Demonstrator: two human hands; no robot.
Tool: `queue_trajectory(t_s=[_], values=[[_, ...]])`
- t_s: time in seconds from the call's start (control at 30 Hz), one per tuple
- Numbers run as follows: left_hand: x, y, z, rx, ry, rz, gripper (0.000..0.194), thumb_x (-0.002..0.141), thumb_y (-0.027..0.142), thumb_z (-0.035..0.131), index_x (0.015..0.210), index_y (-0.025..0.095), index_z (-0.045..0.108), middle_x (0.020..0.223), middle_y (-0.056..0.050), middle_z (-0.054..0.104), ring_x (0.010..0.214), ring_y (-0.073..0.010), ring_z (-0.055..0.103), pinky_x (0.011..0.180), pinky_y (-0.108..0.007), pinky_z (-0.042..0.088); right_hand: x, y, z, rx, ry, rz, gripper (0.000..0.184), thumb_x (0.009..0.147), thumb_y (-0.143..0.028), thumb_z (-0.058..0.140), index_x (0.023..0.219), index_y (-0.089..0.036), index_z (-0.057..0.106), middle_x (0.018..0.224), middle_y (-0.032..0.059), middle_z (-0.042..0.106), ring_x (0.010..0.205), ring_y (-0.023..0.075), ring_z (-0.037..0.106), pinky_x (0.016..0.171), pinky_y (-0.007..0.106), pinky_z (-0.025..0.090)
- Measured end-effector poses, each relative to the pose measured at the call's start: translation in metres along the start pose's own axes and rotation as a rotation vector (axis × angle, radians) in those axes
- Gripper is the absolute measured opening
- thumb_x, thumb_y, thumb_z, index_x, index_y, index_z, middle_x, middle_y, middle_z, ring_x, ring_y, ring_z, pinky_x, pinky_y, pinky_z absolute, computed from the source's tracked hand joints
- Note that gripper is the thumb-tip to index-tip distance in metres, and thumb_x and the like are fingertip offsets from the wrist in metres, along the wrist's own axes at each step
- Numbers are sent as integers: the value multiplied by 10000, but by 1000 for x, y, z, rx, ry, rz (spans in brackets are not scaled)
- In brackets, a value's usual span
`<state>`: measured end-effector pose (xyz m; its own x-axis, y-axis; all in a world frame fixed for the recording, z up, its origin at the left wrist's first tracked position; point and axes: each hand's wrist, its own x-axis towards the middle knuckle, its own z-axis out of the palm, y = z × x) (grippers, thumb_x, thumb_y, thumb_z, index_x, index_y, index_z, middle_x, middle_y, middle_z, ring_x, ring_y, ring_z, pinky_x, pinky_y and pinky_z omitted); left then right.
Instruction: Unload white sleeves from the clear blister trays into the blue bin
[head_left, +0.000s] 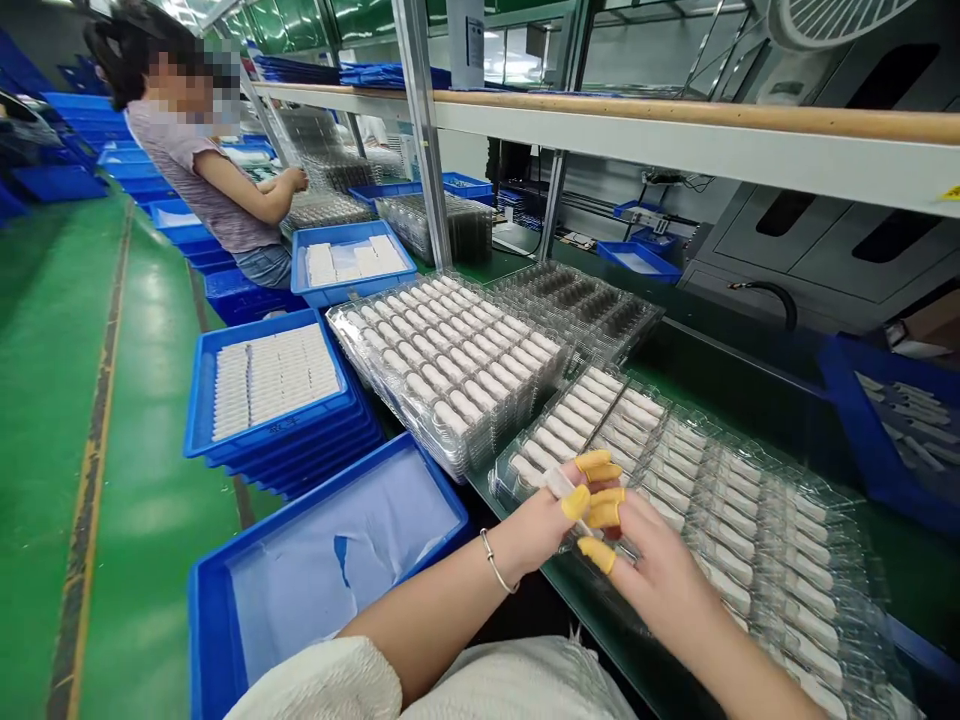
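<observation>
A small, slim white plastic piece (556, 482) is pinched in my left hand (536, 530), whose fingertips wear yellow finger cots. Close against it, my right hand (664, 560) also has yellow cots, and its thumb and fingers close around the near end of the piece. That end is mostly hidden by the fingers. Below both hands lies a clear plastic blister tray (622, 440) filled with rows of similar white pieces. To its left stands a stack of clear trays (450, 365), the top one full of white pieces.
A blue bin (214, 620) with a pale liner sits at my left. Behind it are stacked blue bins (199, 400) holding white pieces. Clear trays (577, 300) lie beyond the full stack. A metal post (424, 130) supports the shelf (675, 140). A co-worker (195, 180) sits farther left.
</observation>
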<state>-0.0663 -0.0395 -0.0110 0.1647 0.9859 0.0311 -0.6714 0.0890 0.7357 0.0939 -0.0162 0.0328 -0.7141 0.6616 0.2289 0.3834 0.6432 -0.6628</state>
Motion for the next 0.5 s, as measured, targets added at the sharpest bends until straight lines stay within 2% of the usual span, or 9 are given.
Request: queue_trajectory(t_s=[0.1, 0.2, 0.3, 0.4, 0.5], values=[[1, -3, 6, 67, -27, -16, 658, 682, 432, 843, 1255, 248, 576, 1256, -101, 590, 1164, -266, 559, 973, -391, 427, -16, 7, 6, -131, 199, -54, 82, 917, -194, 537, 946, -226, 607, 969, 70, 594, 898, 210, 603, 756, 341, 533], [2, -6, 9, 118, -1, -9, 602, 635, 376, 881, 1148, 204, 617, 1093, -70, 646, 1057, -234, 595, 951, -376, 432, -25, 16, 0, -323, 362, -126, 62, 902, -189, 574, 947, -219, 606, 994, 87, 577, 938, 237, 600, 799, 390, 534], [2, -7, 12, 140, 30, -9, 506, 648, 376, 872, 1055, 170, 653, 987, -54, 668, 964, -203, 608, 917, -357, 445, -31, 17, -6, -408, 391, -165, 60, 904, -167, 576, 886, -218, 602, 977, 87, 581, 911, 231, 592, 787, 387, 533], [2, -8, 14, 152, 41, -31, 513, 645, 390, 871, 1062, 172, 668, 962, -49, 677, 936, -193, 611, 897, -345, 452, -36, 15, -7, -383, 399, -163, 73, 904, -170, 584, 874, -224, 625, 967, 83, 601, 906, 228, 596, 798, 393, 529], [1, -9, 14, 160, 51, -39, 533, 624, 422, 876, 1049, 170, 676, 964, -53, 683, 939, -203, 616, 891, -346, 455, -37, 15, -7, -196, 378, -27, 75, 899, -236, 599, 907, -245, 673, 980, 78, 630, 899, 232, 615, 782, 389, 529]])
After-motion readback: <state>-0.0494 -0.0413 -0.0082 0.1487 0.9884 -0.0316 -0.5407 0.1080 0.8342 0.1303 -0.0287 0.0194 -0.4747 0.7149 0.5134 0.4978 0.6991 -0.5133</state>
